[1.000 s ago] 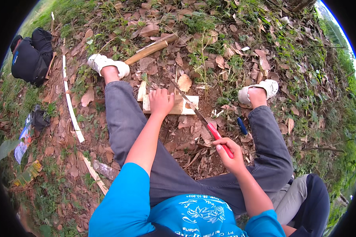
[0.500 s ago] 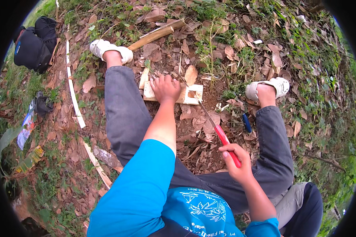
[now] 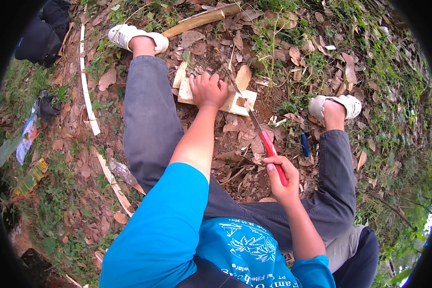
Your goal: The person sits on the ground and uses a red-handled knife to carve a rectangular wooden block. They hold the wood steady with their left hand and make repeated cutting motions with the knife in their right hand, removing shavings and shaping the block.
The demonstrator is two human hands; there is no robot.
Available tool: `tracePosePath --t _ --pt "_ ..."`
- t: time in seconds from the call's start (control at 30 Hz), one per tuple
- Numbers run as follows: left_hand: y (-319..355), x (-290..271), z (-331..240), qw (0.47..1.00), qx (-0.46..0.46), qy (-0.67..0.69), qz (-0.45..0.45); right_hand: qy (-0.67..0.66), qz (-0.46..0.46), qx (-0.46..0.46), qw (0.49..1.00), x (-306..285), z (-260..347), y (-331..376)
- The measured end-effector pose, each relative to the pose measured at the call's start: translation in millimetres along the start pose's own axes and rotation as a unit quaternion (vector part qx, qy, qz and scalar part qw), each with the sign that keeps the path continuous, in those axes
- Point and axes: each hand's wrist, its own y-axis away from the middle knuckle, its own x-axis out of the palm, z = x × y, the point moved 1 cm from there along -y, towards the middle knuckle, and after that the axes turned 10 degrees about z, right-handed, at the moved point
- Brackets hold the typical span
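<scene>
A short pale wooden board point(image 3: 186, 94) lies on the leaf-covered ground between my legs, with a squarish hole cut near its right end. My left hand point(image 3: 209, 91) presses down on the board left of the hole, fingers bent over it toward the far edge. In my right hand point(image 3: 283, 180) is a red-handled tool with a long, narrow dark blade point(image 3: 254, 120); my fingers wrap its handle. The blade slants up and left across the board at the hole, and its tip passes beyond the far edge. Whether the blade is toothed cannot be made out.
A blue-handled object point(image 3: 305, 145) lies near my right leg. Beyond the board are a loose wood piece point(image 3: 180, 74) and a thick split branch point(image 3: 204, 20). Pale strips point(image 3: 87, 91), a black bag point(image 3: 45, 31) and a plastic packet point(image 3: 28, 137) lie left. Another person's leg point(image 3: 353, 252) shows behind me.
The blade has slid forward and left across the board, its angle steeper. The board's right end looks slightly tilted. My view has shifted a little; both hands keep their hold.
</scene>
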Motion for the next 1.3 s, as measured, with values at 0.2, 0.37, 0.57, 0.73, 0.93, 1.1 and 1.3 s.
tracePosePath --t 0.2,0.37,0.57,0.73,0.93,1.1,1.3 --pt "-1.9 -2.5 2.3 0.999 0.009 -0.010 0.032 0.025 0.026 0.013 0.999 0.7 -3.9 14.1" --pt "1.6 -2.7 2.8 0.999 0.013 0.002 0.030 0.038 0.045 0.046 0.997 2.4 10.4 14.6" --pt "-4.1 0.6 -2.5 0.999 0.004 -0.006 0.041 -0.005 0.081 0.071 0.994 27.1 -70.5 39.4" --pt "-1.1 -0.6 6.4 0.999 -0.014 -0.010 0.039 0.003 0.038 0.075 0.997 6.5 -14.2 23.5" --pt "-8.0 6.3 4.7 1.000 0.005 -0.001 0.014 0.027 0.013 0.068 0.997 7.5 22.8 26.8" --pt "-4.0 8.6 6.3 1.000 0.013 -0.010 0.002 0.068 -0.015 0.124 0.990 -15.7 52.4 89.8" --pt "-4.7 12.8 10.0 0.999 0.026 0.011 -0.024 0.077 0.011 0.090 0.993 -31.9 58.7 73.6"
